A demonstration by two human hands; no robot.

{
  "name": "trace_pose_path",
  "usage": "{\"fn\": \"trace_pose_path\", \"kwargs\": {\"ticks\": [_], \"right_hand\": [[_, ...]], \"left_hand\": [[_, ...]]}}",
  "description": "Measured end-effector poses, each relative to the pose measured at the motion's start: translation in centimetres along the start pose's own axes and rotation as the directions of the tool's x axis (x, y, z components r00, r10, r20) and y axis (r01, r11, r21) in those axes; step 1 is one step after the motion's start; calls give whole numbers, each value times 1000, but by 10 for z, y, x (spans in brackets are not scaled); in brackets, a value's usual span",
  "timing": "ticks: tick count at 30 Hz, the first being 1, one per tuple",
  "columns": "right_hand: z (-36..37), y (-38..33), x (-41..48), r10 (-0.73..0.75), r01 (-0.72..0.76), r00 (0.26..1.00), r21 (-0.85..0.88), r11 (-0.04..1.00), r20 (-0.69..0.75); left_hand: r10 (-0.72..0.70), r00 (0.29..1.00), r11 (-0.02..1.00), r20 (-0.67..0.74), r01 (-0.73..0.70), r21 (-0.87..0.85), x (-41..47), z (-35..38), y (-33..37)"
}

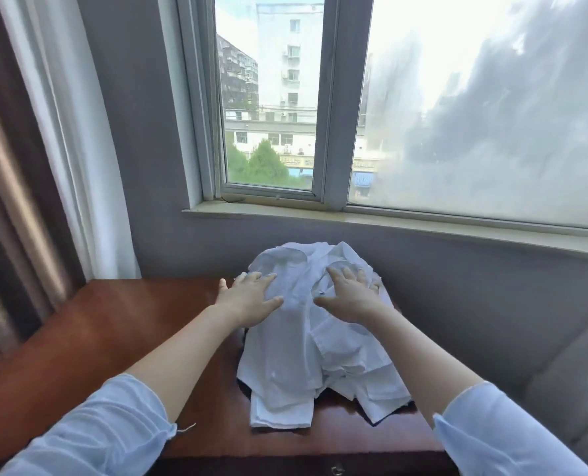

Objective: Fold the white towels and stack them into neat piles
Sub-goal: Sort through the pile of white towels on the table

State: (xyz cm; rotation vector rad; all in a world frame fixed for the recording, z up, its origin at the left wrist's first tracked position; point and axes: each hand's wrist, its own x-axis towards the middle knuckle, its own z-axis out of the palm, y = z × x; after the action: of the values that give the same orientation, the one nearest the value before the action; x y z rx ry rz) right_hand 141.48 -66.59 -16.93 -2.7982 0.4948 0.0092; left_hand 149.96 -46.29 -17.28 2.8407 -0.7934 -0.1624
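Note:
A loose heap of white towels (296, 352) lies on the right half of a reddish wooden table (120, 338), rising against the wall below the window. One flatter towel (280, 412) sticks out from under the heap at the near side. My left hand (249, 298) rests flat on the upper left of the heap, fingers spread. My right hand (349, 295) lies flat on the upper right of it, fingers spread too. Neither hand is closed around any cloth.
The table's left half is bare wood. A curtain (45, 149) hangs at the left. The window sill (354, 218) runs above the heap, and the grey wall is right behind it. A drawer handle (337, 470) shows at the front edge.

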Motion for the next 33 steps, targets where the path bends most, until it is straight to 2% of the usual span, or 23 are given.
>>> {"fn": "trace_pose_path", "kwargs": {"ticks": [8, 15, 18, 23, 26, 29, 33], "right_hand": [[8, 32, 163, 4, -6, 999, 71, 997, 32], [37, 60, 244, 48, -58, 994, 101, 993, 94], [52, 62, 265, 106, -136, 983, 216, 967, 149], [83, 58, 287, 164, -261, 957, 462, 848, 239], [102, 54, 296, 182, -282, 952, 472, 835, 246], [115, 52, 301, 162, -273, 946, 417, 867, 282], [125, 48, 307, 87, -176, 972, 425, 888, 219]], "left_hand": [[-84, 996, 992, 4, 84, -95, 153, 25, -5], [-125, 992, 979, 28, 127, -157, 236, 47, -14], [-166, 984, 967, 67, 176, -186, 260, 60, -21], [-187, 967, 942, 172, 226, -246, 293, 82, -36], [-172, 963, 920, 210, 233, -315, 304, 97, -43], [-154, 965, 875, 214, 234, -424, 308, 114, -50], [-168, 970, 857, 176, 232, -460, 308, 129, -54]]}}
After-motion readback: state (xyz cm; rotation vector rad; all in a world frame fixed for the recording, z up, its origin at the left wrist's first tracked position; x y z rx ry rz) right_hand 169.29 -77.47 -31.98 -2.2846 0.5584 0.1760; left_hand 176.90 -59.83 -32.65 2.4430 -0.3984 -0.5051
